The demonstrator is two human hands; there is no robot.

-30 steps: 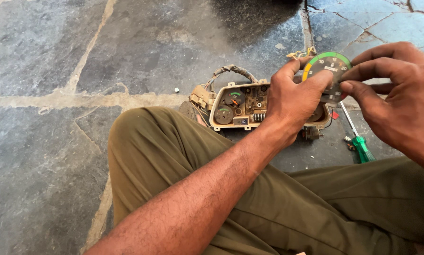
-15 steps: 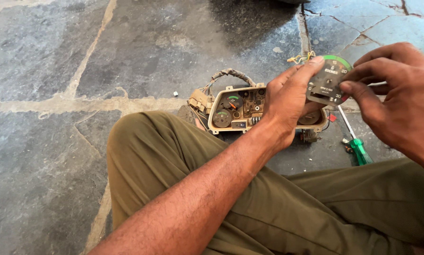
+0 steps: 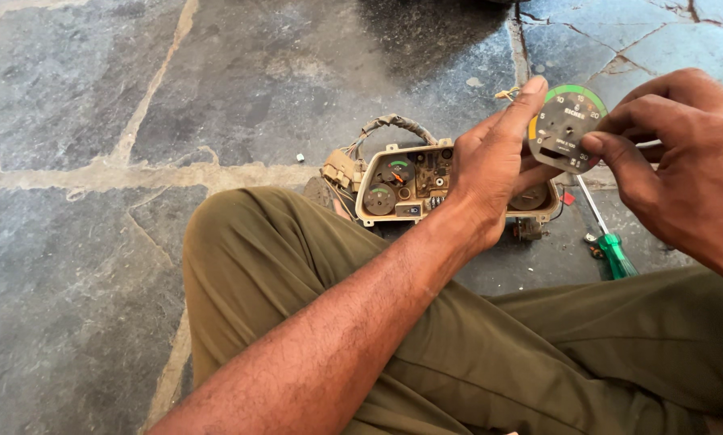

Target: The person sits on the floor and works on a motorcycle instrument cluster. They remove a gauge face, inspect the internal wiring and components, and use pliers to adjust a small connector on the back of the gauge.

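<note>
Since the earlier frame the round gauge dial (image 3: 567, 129) has been turned to show its dark face with the green and yellow arc. Nearest, olive-trousered knees (image 3: 297, 266) fill the foreground. Above them the left hand (image 3: 490, 173) props the dial's left edge with an outstretched finger, while the right hand (image 3: 683, 169) pinches its right edge between thumb and fingers. The dial sits between both hands, above the dusty instrument cluster (image 3: 402, 189) on the stone floor (image 3: 96, 266); a green-handled screwdriver (image 3: 607, 238) lies beside it.
</note>
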